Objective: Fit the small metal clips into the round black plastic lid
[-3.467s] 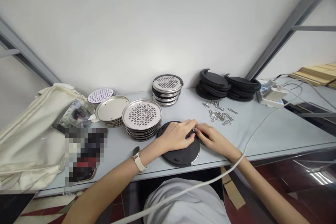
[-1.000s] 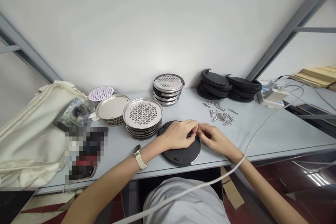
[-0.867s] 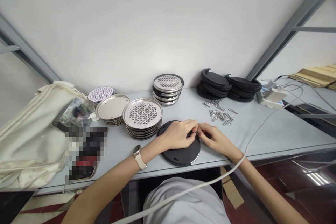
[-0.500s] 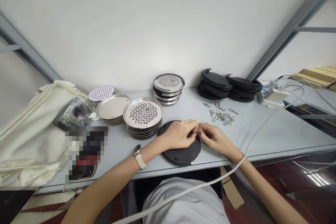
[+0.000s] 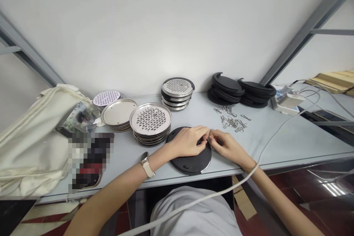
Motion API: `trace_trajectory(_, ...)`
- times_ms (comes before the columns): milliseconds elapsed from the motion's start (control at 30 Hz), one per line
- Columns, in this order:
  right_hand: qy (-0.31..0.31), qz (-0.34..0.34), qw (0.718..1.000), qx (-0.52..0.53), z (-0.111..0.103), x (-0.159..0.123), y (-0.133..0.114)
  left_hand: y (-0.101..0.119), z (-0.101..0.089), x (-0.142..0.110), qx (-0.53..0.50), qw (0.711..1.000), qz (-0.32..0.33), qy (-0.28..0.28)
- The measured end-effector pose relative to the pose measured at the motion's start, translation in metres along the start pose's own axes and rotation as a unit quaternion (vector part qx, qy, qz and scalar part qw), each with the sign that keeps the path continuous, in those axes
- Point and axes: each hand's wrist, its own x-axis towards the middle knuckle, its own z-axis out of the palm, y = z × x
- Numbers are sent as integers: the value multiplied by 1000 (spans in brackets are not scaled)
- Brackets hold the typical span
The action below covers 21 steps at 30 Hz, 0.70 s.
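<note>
Black disc [image 5: 190,160] on desk [image 5: 276,136] is pinned by L hand [image 5: 188,142]; R hand [image 5: 225,145] pinched at its rim, item hidden.

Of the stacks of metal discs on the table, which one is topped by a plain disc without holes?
The stack of plain metal discs at the left, beside the cream bag; the other stacks carry perforated tops.

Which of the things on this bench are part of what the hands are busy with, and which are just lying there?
In hand:
left hand
right hand
black disc under both hands
loose metal clips close by

Lying about:
cream bag
white power adapter
stack of perforated metal discs
black disc stacks
</note>
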Motion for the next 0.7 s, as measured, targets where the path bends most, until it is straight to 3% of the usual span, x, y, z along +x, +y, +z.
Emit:
trace_trajectory(200,-4,3,1000,4,0,0,-1,1,-1,0,-4,1000,0,3)
trace_trajectory(400,58,18,998,11,-3,0,0,3,-3,-1,15,1000,12,-14)
trace_trajectory(700,29,23,998,47,-3,1,-3,3,-1,-1,40,999,-6,3)
